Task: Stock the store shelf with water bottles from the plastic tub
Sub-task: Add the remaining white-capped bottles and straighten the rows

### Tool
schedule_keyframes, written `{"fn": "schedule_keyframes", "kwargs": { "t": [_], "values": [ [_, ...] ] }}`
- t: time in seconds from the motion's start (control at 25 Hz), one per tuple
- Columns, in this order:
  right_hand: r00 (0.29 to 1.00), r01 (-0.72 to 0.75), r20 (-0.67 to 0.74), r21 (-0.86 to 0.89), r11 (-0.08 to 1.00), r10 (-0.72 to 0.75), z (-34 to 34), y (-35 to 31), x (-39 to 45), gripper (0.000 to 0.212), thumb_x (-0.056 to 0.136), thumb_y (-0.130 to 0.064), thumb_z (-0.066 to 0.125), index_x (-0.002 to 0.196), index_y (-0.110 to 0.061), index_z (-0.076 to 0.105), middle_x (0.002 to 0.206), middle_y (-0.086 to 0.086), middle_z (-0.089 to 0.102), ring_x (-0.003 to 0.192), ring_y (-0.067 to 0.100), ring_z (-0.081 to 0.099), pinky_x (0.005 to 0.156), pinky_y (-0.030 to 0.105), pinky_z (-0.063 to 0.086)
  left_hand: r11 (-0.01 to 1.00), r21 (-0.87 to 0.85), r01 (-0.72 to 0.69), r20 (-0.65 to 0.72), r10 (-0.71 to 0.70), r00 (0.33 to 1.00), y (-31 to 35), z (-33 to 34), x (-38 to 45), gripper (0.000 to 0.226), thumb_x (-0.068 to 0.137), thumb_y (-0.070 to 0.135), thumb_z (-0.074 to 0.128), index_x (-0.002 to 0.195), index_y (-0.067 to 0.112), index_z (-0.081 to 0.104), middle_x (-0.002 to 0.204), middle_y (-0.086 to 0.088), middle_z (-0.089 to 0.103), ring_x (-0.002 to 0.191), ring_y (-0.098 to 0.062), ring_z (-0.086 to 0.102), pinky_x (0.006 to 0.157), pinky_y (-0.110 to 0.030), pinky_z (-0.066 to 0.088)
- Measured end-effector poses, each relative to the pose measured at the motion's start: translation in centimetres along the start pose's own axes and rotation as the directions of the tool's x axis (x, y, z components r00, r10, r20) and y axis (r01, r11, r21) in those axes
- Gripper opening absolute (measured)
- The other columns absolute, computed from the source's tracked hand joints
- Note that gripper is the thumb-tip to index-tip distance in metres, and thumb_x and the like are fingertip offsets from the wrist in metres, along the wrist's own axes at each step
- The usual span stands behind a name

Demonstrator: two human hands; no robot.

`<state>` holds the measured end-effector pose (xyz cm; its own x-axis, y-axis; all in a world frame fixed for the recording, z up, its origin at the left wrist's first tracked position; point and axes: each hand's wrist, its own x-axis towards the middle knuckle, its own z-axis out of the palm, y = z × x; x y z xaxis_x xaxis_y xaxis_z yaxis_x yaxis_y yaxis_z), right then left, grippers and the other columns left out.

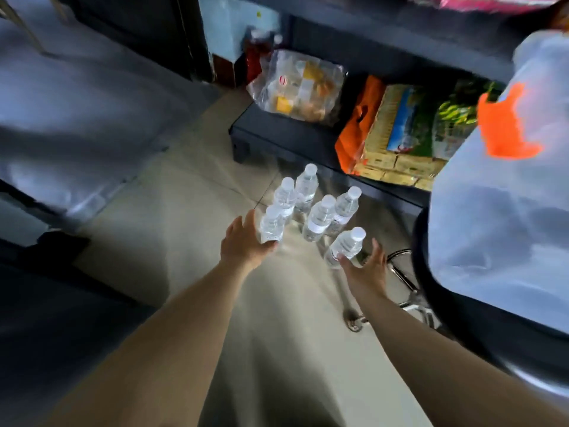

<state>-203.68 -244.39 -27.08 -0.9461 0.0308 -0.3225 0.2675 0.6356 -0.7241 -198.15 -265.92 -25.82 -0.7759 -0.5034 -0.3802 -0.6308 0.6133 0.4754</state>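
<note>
Bare forearms reach forward over the pale tiled floor (172,229). The left hand (246,241) has its fingers (271,245) curled round the nearest left water bottle (272,224), gripping it low on its body. The right hand (368,266) is spread, fingers relaxed, with the thumb touching the nearest right bottle (345,246), which leans toward it; whether it is truly gripped cannot be told. Just beyond stand four more bottles (318,218) in a close cluster on the floor, all clear with white caps. Behind them runs a low dark shelf (277,137), carrying a clear bag of snacks (298,84) and an orange-edged pack (397,131). At the right edge a pale plastic bag with an orange patch (505,124) is blurred. No tub can be made out.
</note>
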Motion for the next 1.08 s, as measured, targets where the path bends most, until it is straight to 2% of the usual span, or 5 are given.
{"fn": "schedule_keyframes", "kwargs": {
  "t": [0.2,0.4,0.64,0.92,1.08],
  "values": [
    [0.990,0.025,-0.139,0.074,0.997,-0.014,6.5,6.5,8.0,0.077,0.074,-0.026,0.076,0.138,-0.010,0.038,0.137,0.014,0.045,0.129,0.034,0.039,0.108,0.043,0.030,0.978,-0.181,-0.106,-0.085,0.092,0.992,-2.6,6.9,9.1,0.079,0.079,0.036,0.071,0.144,0.018,0.029,0.145,-0.007,0.042,0.134,-0.027,0.038,0.107,-0.038,0.035],
    [0.972,0.035,-0.234,0.250,0.968,0.026,9.2,8.4,12.6,0.063,0.061,-0.059,0.062,0.112,-0.026,0.048,0.113,0.006,0.060,0.106,0.029,0.057,0.093,0.047,0.047,0.879,-0.464,-0.108,-0.055,0.093,0.994,-2.8,9.4,13.6,0.051,0.079,0.025,0.073,0.126,0.019,0.054,0.122,-0.002,0.063,0.115,-0.022,0.057,0.092,-0.028,0.043],
    [0.983,0.073,-0.180,0.176,0.982,-0.041,7.2,6.7,9.5,0.051,0.082,-0.035,0.067,0.123,-0.011,0.048,0.122,0.013,0.058,0.113,0.033,0.054,0.097,0.045,0.044,0.836,-0.540,-0.093,-0.166,0.003,0.986,-2.4,8.2,8.6,0.039,0.080,0.018,0.072,0.117,0.017,0.059,0.099,0.004,0.060,0.091,-0.012,0.053,0.076,-0.018,0.036],
    [0.992,0.085,-0.109,0.250,0.965,-0.059,-1.4,-8.3,-3.1,0.060,0.087,-0.032,0.064,0.138,-0.014,0.040,0.140,0.010,0.043,0.128,0.028,0.042,0.106,0.034,0.034,0.835,-0.543,-0.085,-0.242,-0.058,0.969,4.6,-6.1,-2.3,0.041,0.065,0.041,0.071,0.095,0.014,0.066,0.094,-0.002,0.070,0.091,-0.022,0.064,0.081,-0.032,0.048],
    [0.970,0.238,-0.116,0.251,0.938,-0.215,-11.2,-23.5,-9.1,0.061,0.085,-0.026,0.067,0.138,-0.011,0.041,0.135,0.010,0.043,0.125,0.029,0.041,0.103,0.033,0.031,0.887,-0.447,-0.113,-0.227,0.009,0.974,14.4,-21.9,-8.7,0.028,0.072,0.030,0.073,0.095,0.015,0.065,0.093,-0.002,0.068,0.091,-0.021,0.063,0.080,-0.027,0.046]
  ]
}}
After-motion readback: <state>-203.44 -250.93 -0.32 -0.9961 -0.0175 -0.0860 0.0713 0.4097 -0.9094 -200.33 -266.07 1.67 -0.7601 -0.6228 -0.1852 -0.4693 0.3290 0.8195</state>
